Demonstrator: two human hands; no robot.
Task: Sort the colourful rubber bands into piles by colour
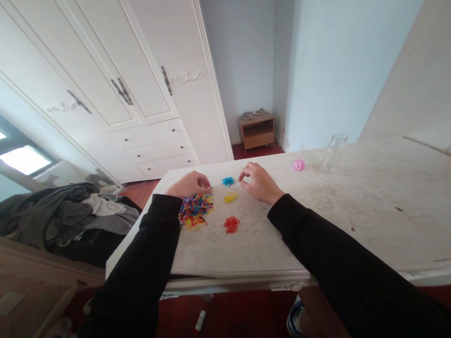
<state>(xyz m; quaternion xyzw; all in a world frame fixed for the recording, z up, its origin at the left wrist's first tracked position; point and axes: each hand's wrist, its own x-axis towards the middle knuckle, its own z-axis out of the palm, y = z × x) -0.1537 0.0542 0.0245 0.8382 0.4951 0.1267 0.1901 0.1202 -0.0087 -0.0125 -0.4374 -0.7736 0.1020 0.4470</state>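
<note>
A heap of small mixed-colour bands [195,209] lies on the left of the white table [322,234]. My left hand [193,183] is just above the heap's far edge, fingers curled together; a tiny dark speck shows at the fingertips. To the right of the heap are three small single-colour piles: blue bands [227,181] farthest away, yellow bands [231,197] in the middle, red bands [231,224] nearest me. Beside the blue pile, my right hand [258,182] bends thumb and forefinger into a pinch. Whatever it may hold is too small to make out.
Farther right stand a pink coiled item [298,165] and a clear glass container [334,152]. Dark clothes [68,219] are heaped left of the table. A small wooden cabinet [257,131] and a white wardrobe [131,55] are behind. A white tube [200,320] lies on the floor.
</note>
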